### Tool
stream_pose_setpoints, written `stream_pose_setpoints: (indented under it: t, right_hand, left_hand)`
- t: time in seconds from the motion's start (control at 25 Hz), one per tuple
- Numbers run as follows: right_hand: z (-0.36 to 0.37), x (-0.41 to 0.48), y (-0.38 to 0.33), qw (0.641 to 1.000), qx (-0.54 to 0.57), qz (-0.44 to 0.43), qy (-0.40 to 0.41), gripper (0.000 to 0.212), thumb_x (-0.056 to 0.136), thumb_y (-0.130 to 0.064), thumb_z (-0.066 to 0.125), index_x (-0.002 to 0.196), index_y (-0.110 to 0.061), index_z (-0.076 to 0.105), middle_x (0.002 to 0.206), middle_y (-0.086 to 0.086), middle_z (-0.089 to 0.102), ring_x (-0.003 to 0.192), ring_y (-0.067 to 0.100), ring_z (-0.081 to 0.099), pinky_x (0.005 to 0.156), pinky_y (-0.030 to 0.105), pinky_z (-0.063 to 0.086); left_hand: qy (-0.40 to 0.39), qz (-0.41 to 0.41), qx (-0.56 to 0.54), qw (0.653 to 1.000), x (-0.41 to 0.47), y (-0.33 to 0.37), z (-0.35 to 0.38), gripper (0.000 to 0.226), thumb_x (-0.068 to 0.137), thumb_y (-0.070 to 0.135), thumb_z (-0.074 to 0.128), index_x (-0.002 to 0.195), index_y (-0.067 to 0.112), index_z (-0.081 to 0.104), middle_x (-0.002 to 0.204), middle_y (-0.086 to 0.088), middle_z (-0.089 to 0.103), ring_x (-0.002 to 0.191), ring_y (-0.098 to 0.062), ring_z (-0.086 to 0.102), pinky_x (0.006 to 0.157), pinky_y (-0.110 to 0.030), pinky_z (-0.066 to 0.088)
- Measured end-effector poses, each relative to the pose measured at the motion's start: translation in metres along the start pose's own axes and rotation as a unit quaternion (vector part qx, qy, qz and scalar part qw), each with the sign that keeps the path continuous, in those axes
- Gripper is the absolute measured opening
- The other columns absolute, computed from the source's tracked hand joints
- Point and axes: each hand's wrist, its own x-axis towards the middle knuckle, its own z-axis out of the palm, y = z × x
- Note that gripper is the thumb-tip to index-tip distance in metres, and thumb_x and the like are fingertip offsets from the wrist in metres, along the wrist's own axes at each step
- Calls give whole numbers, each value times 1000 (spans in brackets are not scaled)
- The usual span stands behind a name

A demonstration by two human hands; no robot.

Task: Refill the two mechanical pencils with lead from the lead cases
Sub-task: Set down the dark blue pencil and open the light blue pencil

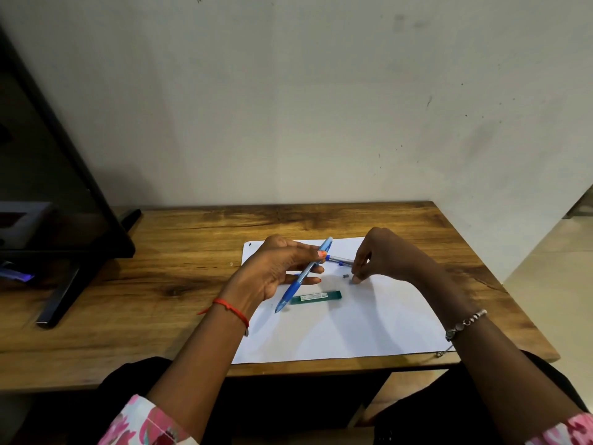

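Note:
My left hand (279, 268) holds a blue mechanical pencil (303, 276) slantwise above the white paper (353, 326), tip pointing down toward me and its top end up near the paper's far edge. A second pencil (340, 260), clear with blue parts, lies on the paper between my hands. A green lead case (316, 297) lies flat on the paper just below the held pencil. My right hand (382, 256) reaches down with its fingertips pinched at the paper beside a tiny dark piece (345, 276); what they pinch is too small to tell.
The paper lies on a wooden desk (160, 300) against a pale wall. A dark monitor (54, 194) on its stand occupies the desk's left end. The desk's right edge drops to a light floor.

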Motion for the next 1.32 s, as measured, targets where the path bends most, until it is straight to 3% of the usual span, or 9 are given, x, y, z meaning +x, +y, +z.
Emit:
stream_pose_setpoints:
  t: [0.16,0.28,0.36,0.6,0.76,0.92,1.04,1.2,1.32]
  right_hand:
    - [-5,-3,0,999,40,-24,19,15,68,-7,78,83,-5,76,78,9,72,58,6,52,50,6,38]
    - [-11,-6,-5,983,153,-74,65,19,68,-8,79,84,-16,74,79,4,71,64,6,53,59,14,42]
    - [-13,-9,-10,969,206,-113,71,26,68,-11,80,90,-22,73,87,-5,71,72,4,54,61,12,42]
    - [-12,-9,-11,975,138,-169,42,14,72,-7,75,84,-16,76,87,4,72,79,21,58,60,23,38]
    - [-17,-11,-8,980,119,-161,17,20,73,-7,74,92,-15,75,90,3,72,77,14,60,64,25,45]
    - [-12,-9,-9,982,71,-171,31,21,71,-10,77,92,-15,75,85,-1,70,73,5,55,59,16,40]
    - [-11,-5,-5,981,87,-146,95,20,69,-11,79,88,-15,76,79,-5,65,72,4,51,59,9,35]
    - [-2,1,-5,983,90,-90,135,21,68,-10,80,89,-11,76,80,-1,63,72,9,47,59,6,35]
    - [7,4,-10,987,83,-65,124,24,68,-9,80,90,-6,75,80,1,62,67,0,43,60,2,35]
  left_hand:
    - [-2,-4,3,1000,0,0,1,5,75,7,71,78,4,69,58,-2,72,55,-14,70,47,-23,55]
    - [-7,0,8,1000,1,-1,1,6,76,7,70,80,3,70,60,-3,72,56,-14,70,49,-24,56]
    - [-15,4,27,1000,1,-2,1,11,76,7,70,86,2,70,63,-3,73,57,-14,70,51,-24,57]
    - [-61,34,90,993,1,-4,3,10,76,6,71,85,3,71,69,-4,73,60,-15,71,53,-22,56]
    - [-88,61,88,990,3,0,0,18,77,-2,67,95,-1,68,65,-2,73,62,-16,71,58,-21,57]
    - [-85,71,99,989,4,2,-1,18,77,-1,67,95,0,67,72,-6,72,62,-16,71,59,-20,58]
    - [-34,96,151,983,9,3,-11,24,73,1,72,97,1,68,70,-2,71,63,-11,69,64,-19,58]
    - [78,172,338,922,16,0,-28,27,68,-2,75,95,2,71,86,-6,70,71,-9,61,63,-7,47]
    - [125,181,395,892,25,-8,-27,23,72,-2,72,94,4,72,97,-11,72,85,-19,64,80,-27,52]
